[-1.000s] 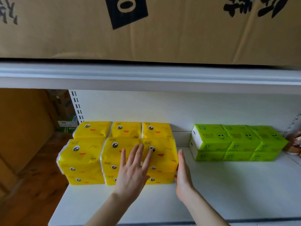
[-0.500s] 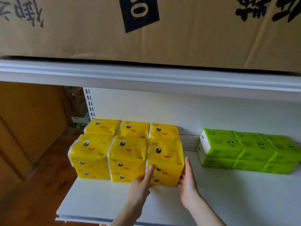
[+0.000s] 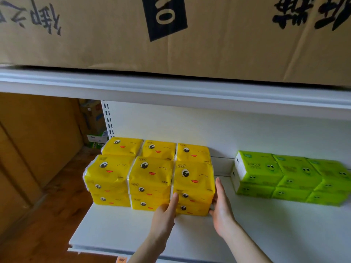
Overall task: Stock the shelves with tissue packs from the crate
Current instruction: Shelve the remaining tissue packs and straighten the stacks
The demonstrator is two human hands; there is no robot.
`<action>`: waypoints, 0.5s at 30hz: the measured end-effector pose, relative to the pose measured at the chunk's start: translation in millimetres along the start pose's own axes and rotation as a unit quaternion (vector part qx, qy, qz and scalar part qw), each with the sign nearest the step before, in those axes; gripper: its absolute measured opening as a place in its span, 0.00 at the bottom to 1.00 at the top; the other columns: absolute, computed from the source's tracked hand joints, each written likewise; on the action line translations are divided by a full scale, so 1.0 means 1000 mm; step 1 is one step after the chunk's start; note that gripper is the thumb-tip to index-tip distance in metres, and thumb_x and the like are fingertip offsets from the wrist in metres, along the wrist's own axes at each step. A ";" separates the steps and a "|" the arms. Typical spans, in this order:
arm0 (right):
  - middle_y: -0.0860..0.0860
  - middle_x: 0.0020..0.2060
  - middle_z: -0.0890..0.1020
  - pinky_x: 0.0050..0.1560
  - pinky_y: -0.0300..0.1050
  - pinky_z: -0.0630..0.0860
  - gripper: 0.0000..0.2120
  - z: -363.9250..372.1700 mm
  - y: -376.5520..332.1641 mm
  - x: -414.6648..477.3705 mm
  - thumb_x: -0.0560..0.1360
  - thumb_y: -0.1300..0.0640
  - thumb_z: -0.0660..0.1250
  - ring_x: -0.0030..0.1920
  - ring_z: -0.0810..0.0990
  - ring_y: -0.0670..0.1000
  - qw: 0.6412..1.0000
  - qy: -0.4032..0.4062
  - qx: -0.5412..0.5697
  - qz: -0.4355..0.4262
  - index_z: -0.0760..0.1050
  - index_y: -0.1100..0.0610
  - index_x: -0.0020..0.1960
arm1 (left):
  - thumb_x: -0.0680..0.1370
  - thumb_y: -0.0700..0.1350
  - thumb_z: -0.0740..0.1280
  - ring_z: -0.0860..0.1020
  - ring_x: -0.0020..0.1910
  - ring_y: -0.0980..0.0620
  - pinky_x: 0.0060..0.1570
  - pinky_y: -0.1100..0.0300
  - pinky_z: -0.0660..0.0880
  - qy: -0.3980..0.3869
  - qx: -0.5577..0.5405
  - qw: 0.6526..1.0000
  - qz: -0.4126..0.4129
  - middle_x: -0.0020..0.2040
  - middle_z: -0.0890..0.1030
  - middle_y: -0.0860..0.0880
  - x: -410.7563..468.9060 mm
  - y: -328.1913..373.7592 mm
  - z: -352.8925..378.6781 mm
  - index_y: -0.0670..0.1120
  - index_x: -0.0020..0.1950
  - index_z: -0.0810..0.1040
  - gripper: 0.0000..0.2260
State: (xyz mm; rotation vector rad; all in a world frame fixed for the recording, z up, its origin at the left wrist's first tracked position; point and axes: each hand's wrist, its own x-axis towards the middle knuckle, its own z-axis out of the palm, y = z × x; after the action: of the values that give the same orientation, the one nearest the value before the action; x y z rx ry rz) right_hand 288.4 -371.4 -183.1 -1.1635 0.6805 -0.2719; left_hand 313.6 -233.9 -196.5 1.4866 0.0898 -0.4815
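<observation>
Now | yellow winking-face tissue packs [image 3: 192,179], stacked | left hand [image 3: 165,212], right hand [image 3: 220,205] flat against stack's sides | white shelf [image 3: 266,226] shows between stack, green tissue packs [image 3: 284,175]

White shelf [image 3: 266,234]: yellow tissue packs [image 3: 152,173] at the left end, stacked, six stacks in two rows of three, sides touching. Green tissue packs [image 3: 284,177] to the right, stacked in a row, well apart from the yellow. Upper shelf [image 3: 171,88]: carries a cardboard box [image 3: 114,35].
</observation>
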 end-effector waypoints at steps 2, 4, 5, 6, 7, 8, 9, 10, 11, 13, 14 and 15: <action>0.51 0.51 0.78 0.39 0.44 0.73 0.17 0.001 0.000 -0.001 0.77 0.38 0.52 0.44 0.77 0.48 1.000 -0.001 -0.002 -0.003 0.70 0.44 0.60 | 0.77 0.56 0.61 0.70 0.36 0.54 0.35 0.62 0.66 -0.004 0.004 1.000 0.003 0.36 0.73 0.53 -0.002 0.000 -0.001 0.52 0.37 0.72 0.13; 0.51 0.50 0.78 0.38 0.44 0.73 0.17 0.000 0.001 -0.001 0.77 0.38 0.52 0.45 0.77 0.48 1.000 0.000 0.002 -0.004 0.69 0.44 0.60 | 0.78 0.54 0.61 0.71 0.37 0.54 0.37 0.60 0.68 0.000 0.010 1.000 0.007 0.36 0.74 0.54 -0.006 0.000 -0.005 0.53 0.38 0.72 0.11; 0.51 0.51 0.78 0.40 0.45 0.73 0.18 -0.001 0.002 0.000 0.77 0.38 0.52 0.45 0.78 0.50 1.000 0.003 0.008 -0.003 0.70 0.45 0.61 | 0.79 0.53 0.61 0.73 0.39 0.54 0.41 0.58 0.71 0.013 0.023 1.000 0.016 0.37 0.75 0.54 -0.006 0.000 -0.009 0.53 0.38 0.72 0.10; 0.52 0.52 0.78 0.43 0.47 0.74 0.20 -0.002 0.003 0.000 0.77 0.38 0.52 0.47 0.78 0.52 1.000 0.008 0.017 0.000 0.70 0.46 0.62 | 0.79 0.51 0.61 0.75 0.41 0.53 0.45 0.55 0.73 0.033 0.044 0.998 0.027 0.39 0.76 0.53 -0.007 -0.002 -0.014 0.53 0.39 0.72 0.09; 0.53 0.52 0.78 0.47 0.49 0.74 0.21 -0.003 0.006 0.002 0.77 0.39 0.52 0.49 0.78 0.53 0.999 0.017 0.029 0.005 0.70 0.48 0.63 | 0.79 0.50 0.62 0.77 0.44 0.51 0.50 0.52 0.74 0.052 0.067 0.996 0.037 0.41 0.78 0.51 -0.007 -0.004 -0.021 0.52 0.40 0.73 0.08; 0.54 0.53 0.78 0.51 0.50 0.73 0.22 -0.004 0.009 0.003 0.78 0.40 0.53 0.51 0.77 0.54 0.999 0.026 0.046 0.008 0.70 0.50 0.64 | 0.79 0.49 0.62 0.77 0.48 0.49 0.53 0.51 0.74 0.072 0.087 0.993 0.042 0.44 0.79 0.49 -0.006 -0.006 -0.030 0.51 0.42 0.73 0.06; 0.54 0.54 0.77 0.54 0.51 0.72 0.22 -0.005 0.013 0.005 0.78 0.41 0.53 0.52 0.76 0.55 0.997 0.038 0.063 0.010 0.70 0.51 0.65 | 0.78 0.48 0.63 0.78 0.50 0.47 0.56 0.51 0.75 0.090 0.098 0.990 0.043 0.47 0.79 0.47 -0.005 -0.008 -0.040 0.49 0.45 0.73 0.04; 0.55 0.55 0.77 0.57 0.52 0.71 0.22 -0.005 0.016 0.005 0.79 0.42 0.53 0.53 0.75 0.55 0.996 0.049 0.076 0.010 0.69 0.53 0.66 | 0.78 0.47 0.64 0.78 0.51 0.46 0.57 0.49 0.75 0.106 0.104 0.988 0.044 0.48 0.80 0.45 -0.002 -0.011 -0.050 0.48 0.47 0.73 0.03; 0.55 0.56 0.76 0.58 0.52 0.70 0.22 -0.004 0.019 0.006 0.79 0.43 0.53 0.54 0.75 0.55 0.995 0.060 0.084 0.007 0.69 0.54 0.66 | 0.78 0.46 0.64 0.78 0.52 0.45 0.57 0.48 0.75 0.119 0.106 0.986 0.045 0.49 0.80 0.43 0.001 -0.012 -0.062 0.47 0.48 0.74 0.03; 0.55 0.55 0.76 0.57 0.50 0.70 0.19 -0.003 0.022 0.004 0.80 0.45 0.53 0.52 0.75 0.54 0.993 0.072 0.093 0.001 0.71 0.55 0.62 | 0.78 0.44 0.65 0.78 0.51 0.44 0.57 0.46 0.75 0.144 0.108 0.983 0.046 0.50 0.80 0.40 0.006 -0.013 -0.085 0.45 0.49 0.75 0.03; 0.55 0.53 0.76 0.55 0.49 0.71 0.16 -0.002 0.023 0.004 0.80 0.47 0.53 0.49 0.77 0.53 0.992 0.076 0.096 -0.004 0.72 0.55 0.58 | 0.77 0.43 0.65 0.78 0.51 0.43 0.57 0.45 0.75 0.158 0.110 0.980 0.049 0.51 0.80 0.39 0.007 -0.011 -0.095 0.45 0.48 0.75 0.02; 0.55 0.51 0.77 0.52 0.48 0.72 0.14 -0.001 0.025 0.003 0.80 0.48 0.53 0.45 0.77 0.51 0.992 0.082 0.099 -0.008 0.74 0.55 0.52 | 0.77 0.44 0.66 0.78 0.51 0.42 0.57 0.44 0.75 0.175 0.109 0.977 0.051 0.50 0.80 0.39 0.009 -0.010 -0.105 0.45 0.47 0.75 0.03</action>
State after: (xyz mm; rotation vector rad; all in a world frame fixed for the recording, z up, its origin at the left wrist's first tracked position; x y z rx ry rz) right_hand 286.2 -364.4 -207.1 -0.9646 0.7713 -0.4426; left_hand 342.7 -134.4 -219.4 1.7715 0.2420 -0.1450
